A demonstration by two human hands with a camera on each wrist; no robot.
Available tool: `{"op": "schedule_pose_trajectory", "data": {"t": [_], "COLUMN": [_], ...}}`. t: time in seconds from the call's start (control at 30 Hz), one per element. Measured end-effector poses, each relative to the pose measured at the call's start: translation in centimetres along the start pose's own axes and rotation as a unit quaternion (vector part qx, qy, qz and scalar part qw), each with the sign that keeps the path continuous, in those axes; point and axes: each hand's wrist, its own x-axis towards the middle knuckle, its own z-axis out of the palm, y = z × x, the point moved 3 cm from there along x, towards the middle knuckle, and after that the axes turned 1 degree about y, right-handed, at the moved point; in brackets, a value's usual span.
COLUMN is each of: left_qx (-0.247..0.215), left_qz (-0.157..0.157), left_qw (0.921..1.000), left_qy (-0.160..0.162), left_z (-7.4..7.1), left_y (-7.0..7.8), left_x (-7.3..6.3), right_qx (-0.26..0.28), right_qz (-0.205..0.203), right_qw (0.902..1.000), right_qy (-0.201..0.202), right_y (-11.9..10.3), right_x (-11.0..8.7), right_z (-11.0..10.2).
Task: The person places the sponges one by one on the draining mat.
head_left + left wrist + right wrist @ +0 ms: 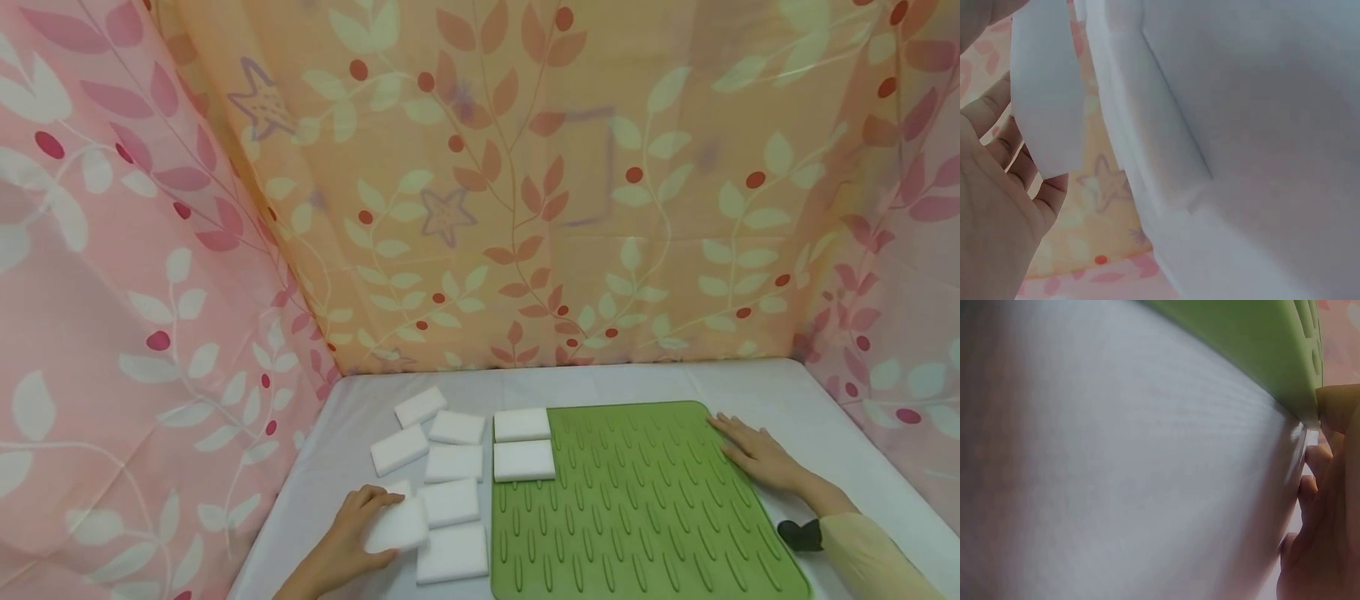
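Observation:
In the head view my left hand [348, 533] grips a white sponge block [401, 525] by its edges, thumb at the near end and fingers at the far end. The left wrist view shows the same sponge block [1047, 94] between thumb and fingers, raised from the table. Other white sponge blocks [453, 462] lie just beyond and beside that hand. Two more white sponge blocks [522, 460] sit one behind the other in the far left corner of a green ribbed mat [637, 492]. With fingers extended, my right hand [765, 458] rests at the mat's right edge.
The table [600, 383] has a white cover. Leaf-patterned curtains [487, 208] stand behind it and on both sides. A small black object [799, 535] lies by the right wrist, close to the mat's edge.

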Motion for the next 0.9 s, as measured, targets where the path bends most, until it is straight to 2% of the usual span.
{"op": "schedule_pose_trajectory", "data": {"t": [0.13,0.33,0.5,0.67,0.9], "left_qx": [-0.018,-0.056,-0.074,-0.087,-0.093], "left_qz": [-0.001,-0.012,0.015,0.025,0.050], "left_qw": [0.9997,0.9970,0.9953,0.9929,0.9906], "left_qy": [-0.014,-0.052,-0.061,-0.077,-0.087], "left_z": [0.2,0.8,1.7,2.4,3.7], "left_y": [0.5,1.1,1.8,2.6,3.6], "left_x": [0.9,2.3,3.7,5.0,6.1], "right_qx": [0.001,0.001,-0.002,-0.003,-0.003], "right_qz": [-0.001,-0.003,-0.003,-0.001,0.001], "right_qw": [1.0000,1.0000,1.0000,1.0000,1.0000], "right_qy": [0.001,0.000,0.002,0.001,0.001], "right_y": [-0.2,-0.2,-0.1,0.0,-0.2], "right_x": [0.0,0.0,0.1,0.1,0.1], "right_z": [-0.1,0.0,-0.1,0.0,-0.1]}}
